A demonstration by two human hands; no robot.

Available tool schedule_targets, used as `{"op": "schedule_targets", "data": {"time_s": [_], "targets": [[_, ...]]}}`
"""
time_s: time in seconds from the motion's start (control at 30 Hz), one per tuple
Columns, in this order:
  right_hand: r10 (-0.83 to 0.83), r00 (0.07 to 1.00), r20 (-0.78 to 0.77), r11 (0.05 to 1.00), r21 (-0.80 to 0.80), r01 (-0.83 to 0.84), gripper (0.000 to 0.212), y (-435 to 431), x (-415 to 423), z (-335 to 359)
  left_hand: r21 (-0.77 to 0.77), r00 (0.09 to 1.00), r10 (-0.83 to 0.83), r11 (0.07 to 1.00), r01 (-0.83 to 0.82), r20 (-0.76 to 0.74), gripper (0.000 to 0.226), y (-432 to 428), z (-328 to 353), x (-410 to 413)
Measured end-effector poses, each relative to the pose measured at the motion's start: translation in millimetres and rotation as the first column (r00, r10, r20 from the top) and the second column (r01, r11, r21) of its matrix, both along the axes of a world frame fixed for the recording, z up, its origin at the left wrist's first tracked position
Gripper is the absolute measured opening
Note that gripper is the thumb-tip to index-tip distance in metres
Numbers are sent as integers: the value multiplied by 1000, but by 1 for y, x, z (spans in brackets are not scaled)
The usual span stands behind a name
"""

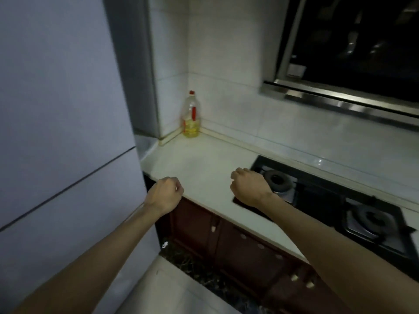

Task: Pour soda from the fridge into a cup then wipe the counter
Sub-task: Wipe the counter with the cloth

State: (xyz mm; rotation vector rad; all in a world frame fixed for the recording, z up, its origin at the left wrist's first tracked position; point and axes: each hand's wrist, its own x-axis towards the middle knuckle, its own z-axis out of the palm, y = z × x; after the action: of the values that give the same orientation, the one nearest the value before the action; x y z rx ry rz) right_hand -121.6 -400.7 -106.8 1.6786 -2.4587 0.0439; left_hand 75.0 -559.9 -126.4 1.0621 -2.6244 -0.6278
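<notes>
Head view: the fridge [61, 123] fills the left side, doors closed. Both arms reach forward. The left hand [164, 193], curled into an empty fist, hangs at the near edge of the counter [204, 164]; the right hand [248, 185], also an empty fist, is over the stove's [328, 200] left corner. An oil bottle [191, 115] stands in the far corner.

Fingers of left hand [164, 193] and right hand [249, 186] curl under, palms hidden. Fridge [56, 109], left of left fist, cut by frame edges. Beyond both fists, bottle [191, 115] label too blurred to read. Hob [340, 200] by right fist runs off frame.
</notes>
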Motion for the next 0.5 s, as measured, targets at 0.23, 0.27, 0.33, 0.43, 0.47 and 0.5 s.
{"op": "schedule_targets", "data": {"time_s": [0.23, 0.27, 0.33, 0.43, 0.47, 0.5], "targets": [[-298, 954, 31, 950, -87, 299, 31, 181, -92, -2, -18, 908, -352, 931, 365, 226, 28, 120, 27, -127], [-326, 945, 24, 941, -83, 327, 31, 206, -101, -3, 6, 880, -398, 912, 411, 259, 26, 143, 30, -147], [-383, 923, 32, 921, -60, 384, 33, 256, -117, -3, 36, 824, -487, 866, 499, 290, 21, 191, 35, -183], [-461, 885, 70, 883, -59, 465, 32, 325, -134, -3, 76, 736, -610, 782, 619, 294, 16, 265, 41, -230], [-481, 873, 75, 872, -58, 486, 30, 347, -140, -3, 88, 708, -645, 754, 651, 288, 17, 288, 42, -244], [-503, 861, 74, 860, -61, 507, 29, 369, -145, -4, 93, 685, -672, 729, 678, 281, 17, 309, 42, -256]]}}
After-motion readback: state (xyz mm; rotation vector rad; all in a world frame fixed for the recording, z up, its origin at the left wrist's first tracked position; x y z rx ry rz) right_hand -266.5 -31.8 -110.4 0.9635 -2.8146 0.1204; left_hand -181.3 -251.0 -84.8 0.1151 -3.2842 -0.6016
